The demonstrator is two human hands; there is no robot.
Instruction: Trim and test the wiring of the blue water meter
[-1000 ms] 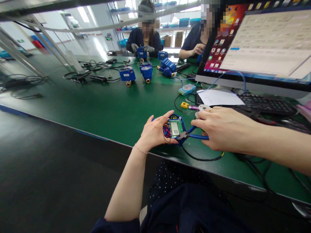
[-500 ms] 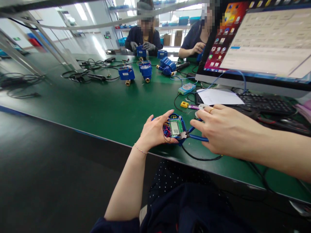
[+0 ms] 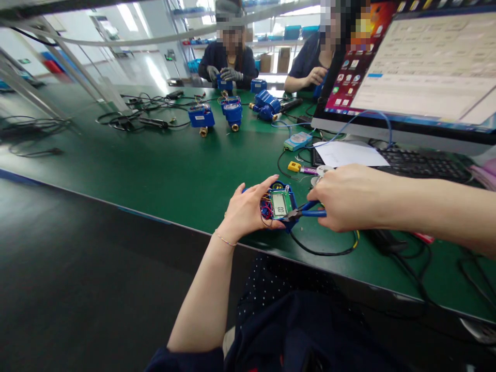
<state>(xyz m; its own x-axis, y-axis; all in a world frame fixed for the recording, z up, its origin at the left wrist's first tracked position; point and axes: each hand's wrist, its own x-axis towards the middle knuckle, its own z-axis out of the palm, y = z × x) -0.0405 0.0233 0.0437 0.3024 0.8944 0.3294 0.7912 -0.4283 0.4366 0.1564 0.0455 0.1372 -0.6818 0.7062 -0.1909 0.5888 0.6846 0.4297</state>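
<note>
The meter (image 3: 279,204) sat near the front edge of the green worktop (image 3: 166,170), opened up so you could see a small green board with a display and a tangle of red and blue wires on its left side. The left hand (image 3: 248,211) was cupped around it from the left, thumb stretched over the top, fingers tucked under, so it was properly gripping the blue housing. The right hand (image 3: 344,202) was clenched around the blue handles of the pliers (image 3: 304,212), and the tips were right at the meter's lower right corner, touching or as good as; couldn't tell what they were pinching.

A black cable (image 3: 325,251) looped on the worktop just below the right hand. Behind it were a sheet of paper (image 3: 349,154), a keyboard (image 3: 422,164) and a big monitor (image 3: 422,72) on the right. A little yellow thing (image 3: 294,166) lay near the paper.

Further back, well apart, more blue meters (image 3: 217,114) stood in a loose group with black leads (image 3: 139,116) off to their left. Two other people sat at the far side; one in grey gloves (image 3: 229,75) was holding a blue unit.
</note>
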